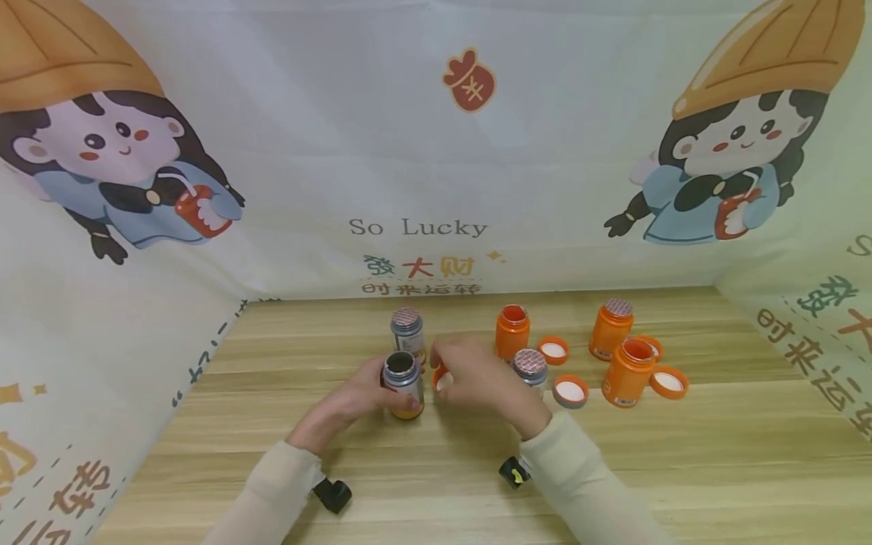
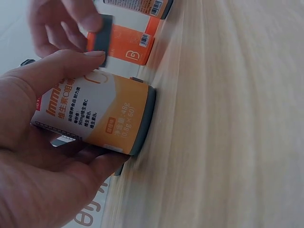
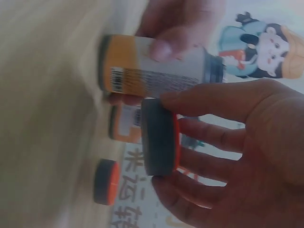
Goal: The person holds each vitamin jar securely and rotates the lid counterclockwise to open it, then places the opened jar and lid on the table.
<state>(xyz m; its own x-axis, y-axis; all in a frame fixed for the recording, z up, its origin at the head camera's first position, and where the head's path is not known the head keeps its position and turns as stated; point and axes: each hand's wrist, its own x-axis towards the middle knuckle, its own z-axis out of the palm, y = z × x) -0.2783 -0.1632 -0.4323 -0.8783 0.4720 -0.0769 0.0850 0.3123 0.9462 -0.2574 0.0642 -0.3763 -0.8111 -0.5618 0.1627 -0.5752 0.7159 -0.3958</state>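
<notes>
My left hand [image 1: 361,392] grips a grey-and-orange vitamin bottle [image 1: 405,384], upright and uncapped, with its dark mouth showing. In the left wrist view, that bottle's grey base stands at the wooden tabletop [image 2: 228,118]. Just right of it, my right hand [image 1: 480,378] holds a grey screw cap [image 3: 159,137] on edge, thumb on one side and fingertips on the other, its orange inner side toward the palm. Behind the gripped bottle is a similar bottle [image 1: 407,331] with a patterned foil seal. Another foil-sealed grey bottle [image 1: 530,366] is partly hidden by my right hand.
To the right stand an uncapped orange bottle [image 1: 513,331], a foil-sealed orange bottle [image 1: 611,331] and another uncapped one [image 1: 627,375]. Loose caps lie among them, including an orange cap [image 1: 552,350], a grey-rimmed cap [image 1: 571,391] and another orange cap [image 1: 669,382]. A printed cloth [image 1: 545,189] hangs behind.
</notes>
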